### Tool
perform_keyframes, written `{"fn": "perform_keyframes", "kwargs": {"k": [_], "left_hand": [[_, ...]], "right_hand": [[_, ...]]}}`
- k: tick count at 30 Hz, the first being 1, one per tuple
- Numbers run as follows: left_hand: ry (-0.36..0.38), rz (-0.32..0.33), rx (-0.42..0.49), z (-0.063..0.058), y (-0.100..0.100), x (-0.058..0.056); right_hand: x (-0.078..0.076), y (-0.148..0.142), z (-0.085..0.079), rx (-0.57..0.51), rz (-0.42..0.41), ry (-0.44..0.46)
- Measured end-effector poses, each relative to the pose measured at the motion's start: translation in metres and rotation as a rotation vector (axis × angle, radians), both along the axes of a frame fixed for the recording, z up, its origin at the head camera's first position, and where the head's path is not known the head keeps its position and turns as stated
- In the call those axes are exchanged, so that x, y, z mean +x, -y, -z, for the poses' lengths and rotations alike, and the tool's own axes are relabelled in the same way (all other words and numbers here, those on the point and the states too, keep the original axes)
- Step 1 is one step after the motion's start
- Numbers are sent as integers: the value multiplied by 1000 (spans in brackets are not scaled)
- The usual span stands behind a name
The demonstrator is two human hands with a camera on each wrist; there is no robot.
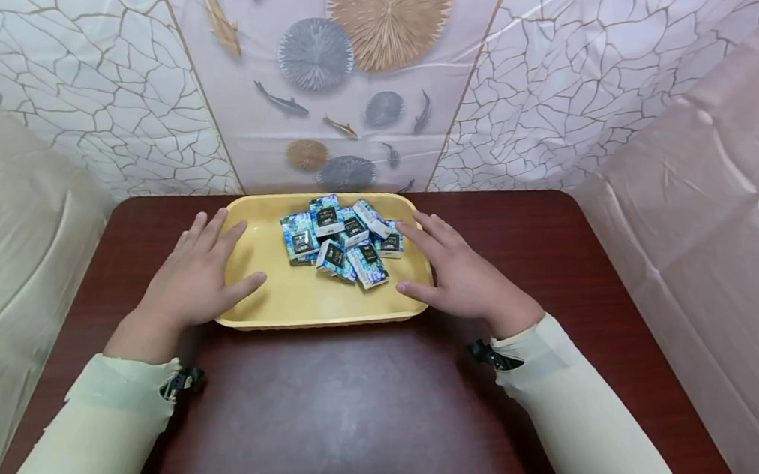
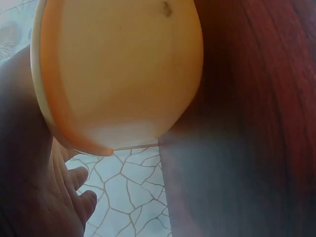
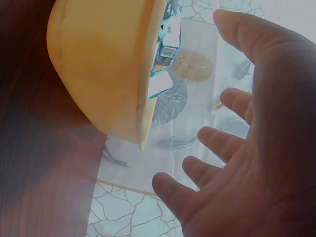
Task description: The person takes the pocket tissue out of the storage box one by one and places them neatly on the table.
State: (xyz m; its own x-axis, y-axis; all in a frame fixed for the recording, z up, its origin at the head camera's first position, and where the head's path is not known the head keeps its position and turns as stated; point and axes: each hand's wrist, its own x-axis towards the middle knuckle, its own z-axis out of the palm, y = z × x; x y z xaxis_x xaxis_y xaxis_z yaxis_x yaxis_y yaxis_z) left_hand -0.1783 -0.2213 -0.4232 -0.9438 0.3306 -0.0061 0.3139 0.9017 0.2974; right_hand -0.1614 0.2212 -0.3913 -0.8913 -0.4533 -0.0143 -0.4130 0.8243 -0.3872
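Observation:
A yellow tray stands toward the back of the dark red table. Several small blue patterned boxes with black labels lie heaped in it, mostly right of its middle. My left hand spreads its fingers over the tray's left end, holding nothing. Over the right end, my right hand is likewise spread, its fingertips near the boxes. In the right wrist view the right hand shows apart from the tray's wall. The left wrist view has the left hand beside the tray's wall.
The dark red table extends in front of the tray and to both sides. Behind it hangs a patterned sheet with round motifs and fish. Pale draped covers stand along the sides. Each wrist wears a black strapped device.

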Motion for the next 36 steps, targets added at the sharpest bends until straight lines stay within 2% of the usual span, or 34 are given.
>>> {"fn": "perform_keyframes", "kwargs": {"k": [10,19,36], "left_hand": [[30,-5,4,4,1,3],[59,-9,13,9,2,1],[88,-8,14,11,0,-1]], "right_hand": [[-3,8,-1,-5,-45,-31],[-6,17,-5,13,-78,-7],[-23,33,-16,11,-170,-23]]}}
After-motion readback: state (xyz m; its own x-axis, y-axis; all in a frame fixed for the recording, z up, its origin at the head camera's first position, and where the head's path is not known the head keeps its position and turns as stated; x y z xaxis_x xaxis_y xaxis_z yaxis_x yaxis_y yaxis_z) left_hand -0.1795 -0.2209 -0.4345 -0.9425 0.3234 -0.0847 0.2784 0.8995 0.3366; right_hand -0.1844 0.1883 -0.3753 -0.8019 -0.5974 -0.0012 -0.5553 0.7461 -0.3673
